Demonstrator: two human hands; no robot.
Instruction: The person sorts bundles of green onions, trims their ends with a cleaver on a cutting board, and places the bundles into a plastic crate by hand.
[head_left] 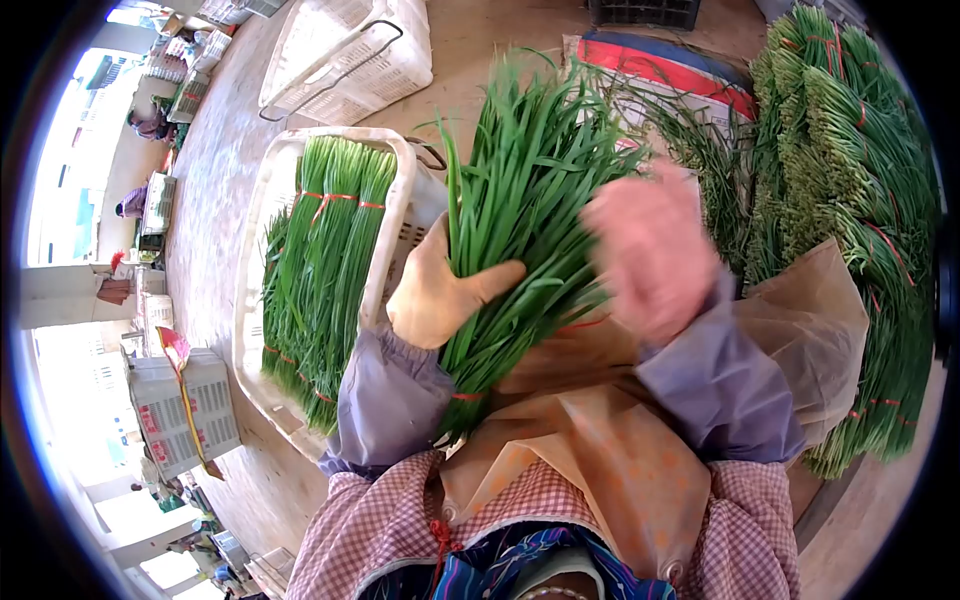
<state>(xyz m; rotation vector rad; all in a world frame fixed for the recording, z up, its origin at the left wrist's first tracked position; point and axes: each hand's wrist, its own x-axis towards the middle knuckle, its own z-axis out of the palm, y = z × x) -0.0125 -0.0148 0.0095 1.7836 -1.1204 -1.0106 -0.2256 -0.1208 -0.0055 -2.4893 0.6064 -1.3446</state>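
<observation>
A large bunch of long green leafy stalks (530, 190) lies over my lap, with a red band near its lower end. My left hand (445, 285), in a tan glove, is wrapped round the left side of the bunch, thumb across the leaves. Over the bunch's right edge is my right hand (655, 250), bare and smeared by motion; its fingers cannot be made out. Left of my left hand, a white crate (405, 190) holds upright-packed green bundles (335, 260) with red bands.
Banded green bundles (850, 200) are piled at the right. Loose stalks (700, 160) lie on a red and blue sack (660, 75). Another white crate (350, 60) stands beyond the first. Stacked crates (190, 410) and distant people (150, 125) are at the left.
</observation>
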